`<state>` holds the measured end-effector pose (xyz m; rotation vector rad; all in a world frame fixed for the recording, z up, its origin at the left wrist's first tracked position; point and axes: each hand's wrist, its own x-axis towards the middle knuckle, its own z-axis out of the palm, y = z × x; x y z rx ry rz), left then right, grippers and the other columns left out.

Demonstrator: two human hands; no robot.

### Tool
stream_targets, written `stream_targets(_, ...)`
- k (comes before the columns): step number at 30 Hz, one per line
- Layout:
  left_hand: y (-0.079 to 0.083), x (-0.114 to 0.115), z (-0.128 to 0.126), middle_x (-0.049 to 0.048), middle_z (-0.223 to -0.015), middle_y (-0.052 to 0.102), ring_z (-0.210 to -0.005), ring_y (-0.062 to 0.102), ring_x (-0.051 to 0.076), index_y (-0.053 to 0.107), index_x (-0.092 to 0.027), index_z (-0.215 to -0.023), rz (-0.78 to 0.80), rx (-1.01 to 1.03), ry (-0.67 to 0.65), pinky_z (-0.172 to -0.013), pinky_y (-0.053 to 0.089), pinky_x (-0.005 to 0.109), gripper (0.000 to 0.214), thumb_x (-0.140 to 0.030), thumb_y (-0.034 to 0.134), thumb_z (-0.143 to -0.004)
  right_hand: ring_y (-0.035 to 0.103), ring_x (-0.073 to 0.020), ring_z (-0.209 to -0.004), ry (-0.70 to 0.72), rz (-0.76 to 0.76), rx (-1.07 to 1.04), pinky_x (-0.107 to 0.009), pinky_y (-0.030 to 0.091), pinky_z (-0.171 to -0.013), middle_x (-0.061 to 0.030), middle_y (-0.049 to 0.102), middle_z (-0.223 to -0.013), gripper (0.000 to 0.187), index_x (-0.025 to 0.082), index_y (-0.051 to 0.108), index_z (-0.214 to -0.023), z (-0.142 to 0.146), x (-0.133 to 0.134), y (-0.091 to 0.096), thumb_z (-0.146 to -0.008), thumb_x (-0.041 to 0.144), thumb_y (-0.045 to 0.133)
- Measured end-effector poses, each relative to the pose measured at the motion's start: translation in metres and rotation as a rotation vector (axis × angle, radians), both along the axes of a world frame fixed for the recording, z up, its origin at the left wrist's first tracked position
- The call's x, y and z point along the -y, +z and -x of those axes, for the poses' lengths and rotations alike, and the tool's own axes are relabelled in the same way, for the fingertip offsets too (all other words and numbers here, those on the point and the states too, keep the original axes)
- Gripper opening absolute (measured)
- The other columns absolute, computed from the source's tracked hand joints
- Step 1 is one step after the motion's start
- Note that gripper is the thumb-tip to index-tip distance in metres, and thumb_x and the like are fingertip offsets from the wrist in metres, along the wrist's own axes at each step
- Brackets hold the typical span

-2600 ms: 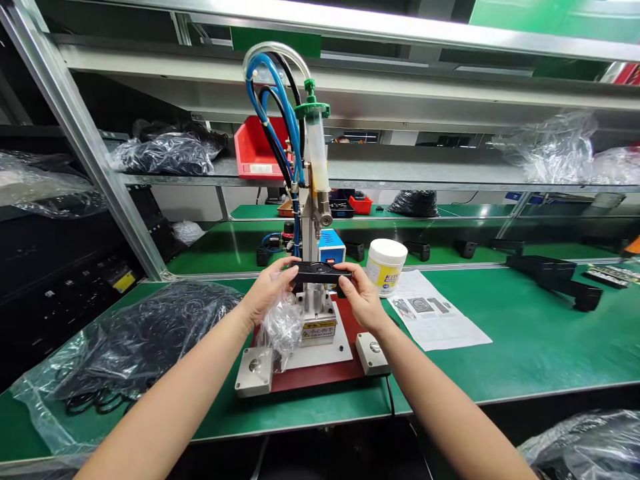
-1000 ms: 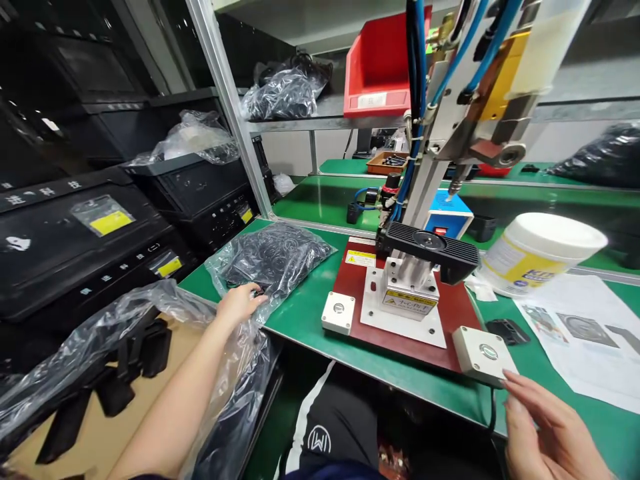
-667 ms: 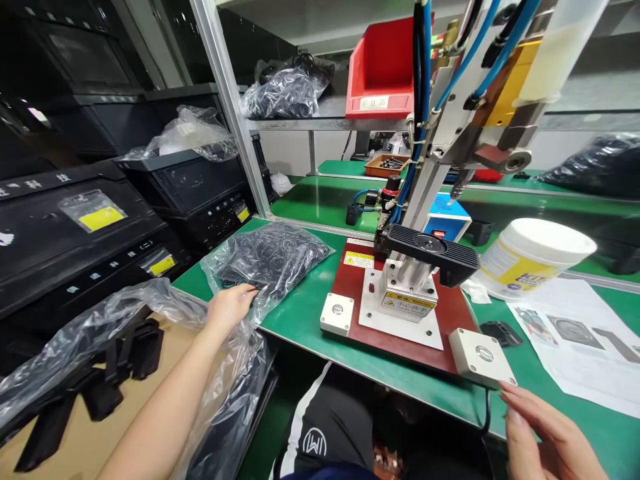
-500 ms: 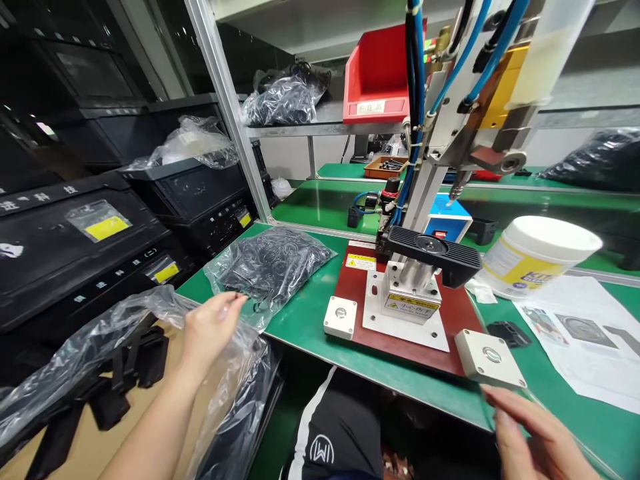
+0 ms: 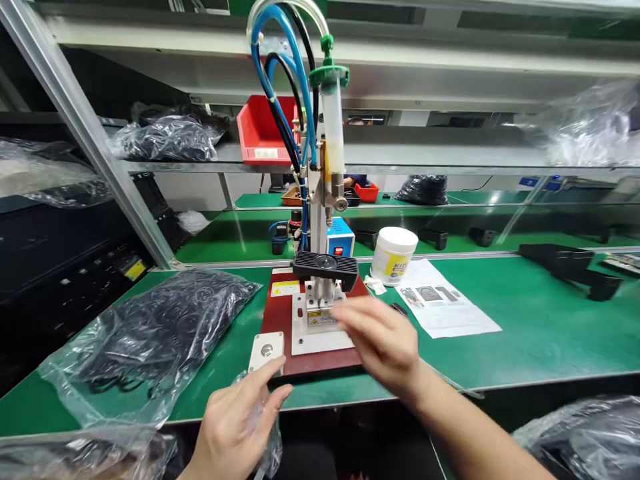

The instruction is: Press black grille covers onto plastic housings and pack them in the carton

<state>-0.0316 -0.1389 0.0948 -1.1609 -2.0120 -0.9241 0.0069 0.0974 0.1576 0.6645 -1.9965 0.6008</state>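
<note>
Worker's hands back at the front of the dispensing press (image 5: 316, 193) on the green table (image 5: 525, 333). The black ribbed part (image 5: 325, 268) sits on the press's fixture, directly below the syringe nozzle (image 5: 329, 217), w/ neither hand on it. Left hand (image 5: 239, 421), a sec ago away at the bag of black O-rings (image 5: 150, 330) left of the press, now hovers just short of the press's left button box (image 5: 267, 347). Its fingers are loosely spread w/ a scrap of clear film (image 5: 267, 437) under them; gripped or not, can't tell. Right hand (image 5: 387, 341), up from the near side, is a blur over the press's front-right corner, fingers spread, nothing in it. White tub (image 5: 393, 253) and instruction sheet (image 5: 440, 308) lie right of the press, red bin (image 5: 260, 137) on the shelf behind it
</note>
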Motion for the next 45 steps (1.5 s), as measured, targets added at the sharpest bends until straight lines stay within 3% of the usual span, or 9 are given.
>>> stream_targets(5, -0.027, 0.007, 0.003, 0.0013, -0.078, 0.071, -0.056, 0.064, 0.012, 0.058, -0.02, -0.116, 0.041, 0.071, -0.063, -0.053, 0.051, 0.021, 0.022, -0.02, 0.056, -0.093, 0.062, -0.0232, -0.092, -0.265, -0.23, -0.047, -0.04, 0.051, -0.08, -0.0068, 0.075, -0.099, 0.016, 0.018, 0.072, -0.1, 0.056, -0.027, 0.036, -0.095, 0.02, 0.057)
stream_targets(13, -0.051, 0.022, 0.015, 0.0025, -0.081, 0.073, -0.058, 0.067, 0.015, 0.057, -0.024, -0.112, 0.018, 0.14, -0.075, -0.052, 0.054, 0.022, 0.02, -0.02, 0.057, -0.092, 0.063, -0.0252, -0.1, -0.464, -0.429, 0.152, -0.039, 0.046, -0.077, -0.0113, 0.071, -0.114, 0.025, 0.016, 0.068, -0.11, 0.07, -0.021, 0.032, -0.099, 0.023, 0.047)
stream_targets(17, -0.057, 0.02, 0.019, 0.0023, -0.082, 0.072, -0.058, 0.068, 0.015, 0.056, -0.024, -0.112, 0.027, 0.149, -0.086, -0.053, 0.054, 0.022, 0.021, -0.02, 0.057, -0.092, 0.054, -0.028, -0.125, -0.427, -0.539, 0.203, -0.044, 0.048, -0.093, -0.0162, 0.056, -0.139, 0.036, 0.01, 0.055, -0.131, 0.067, -0.016, 0.033, -0.1, 0.019, 0.04)
stream_targets(26, -0.053, 0.008, 0.013, 0.0006, -0.079, 0.072, -0.058, 0.067, 0.014, 0.061, -0.023, -0.107, 0.032, 0.197, -0.075, -0.055, 0.053, 0.022, 0.015, -0.024, 0.056, -0.093, 0.049, -0.0304, -0.133, -0.422, -0.654, 0.342, -0.051, 0.044, -0.105, -0.0191, 0.05, -0.144, 0.053, 0.007, 0.048, -0.138, 0.067, -0.012, 0.034, -0.098, 0.041, 0.05)
stream_targets(31, -0.054, 0.01, 0.011, 0.0004, -0.081, 0.073, -0.06, 0.068, 0.013, 0.063, -0.022, -0.107, 0.055, 0.174, -0.035, -0.058, 0.053, 0.02, 0.016, -0.027, 0.055, -0.094, 0.043, -0.0292, -0.138, -0.355, -0.552, 0.29, -0.051, 0.044, -0.105, -0.0204, 0.042, -0.15, 0.06, 0.008, 0.04, -0.144, 0.059, -0.019, 0.036, -0.097, 0.043, 0.051)
stream_targets(34, -0.064, 0.019, 0.017, -0.0017, -0.068, 0.069, -0.05, 0.063, 0.012, 0.061, -0.02, -0.116, 0.061, 0.144, 0.096, -0.054, 0.05, 0.019, 0.028, -0.035, 0.054, -0.094, 0.043, -0.0268, -0.138, -0.376, -0.341, 0.16, -0.048, 0.045, -0.105, -0.0187, 0.043, -0.15, 0.053, 0.013, 0.038, -0.146, 0.039, -0.032, 0.022, -0.099, 0.035, 0.049)
stream_targets(37, -0.075, 0.028, 0.026, -0.0042, -0.059, 0.065, -0.046, 0.062, 0.014, 0.053, -0.023, -0.135, 0.216, 0.194, 0.289, -0.048, 0.047, 0.021, 0.045, -0.043, 0.051, -0.095, 0.051, -0.0269, -0.131, -0.472, -0.172, 0.056, -0.047, 0.047, -0.102, -0.0151, 0.053, -0.142, 0.048, 0.02, 0.042, -0.144, 0.007, -0.05, -0.013, -0.097, 0.026, 0.051)
stream_targets(42, -0.079, 0.027, 0.029, 0.0009, -0.075, 0.075, -0.054, 0.068, 0.021, 0.054, -0.031, -0.137, 0.474, 0.221, 0.474, -0.047, 0.045, 0.025, 0.044, -0.039, 0.046, -0.095, 0.067, -0.0261, -0.106, -0.564, -0.191, 0.21, -0.043, 0.056, -0.084, -0.0107, 0.07, -0.116, 0.033, 0.022, 0.056, -0.128, -0.042, -0.072, -0.084, -0.095, 0.023, 0.051)
stream_targets(45, -0.078, 0.029, 0.028, 0.0037, -0.086, 0.077, -0.056, 0.068, 0.02, 0.054, -0.029, -0.138, 0.475, 0.125, 0.49, -0.047, 0.045, 0.025, 0.045, -0.039, 0.047, -0.095, 0.066, -0.0256, -0.107, -0.544, -0.225, 0.303, -0.042, 0.054, -0.085, -0.011, 0.071, -0.115, 0.031, 0.022, 0.057, -0.125, -0.052, -0.072, -0.104, -0.095, 0.019, 0.049)
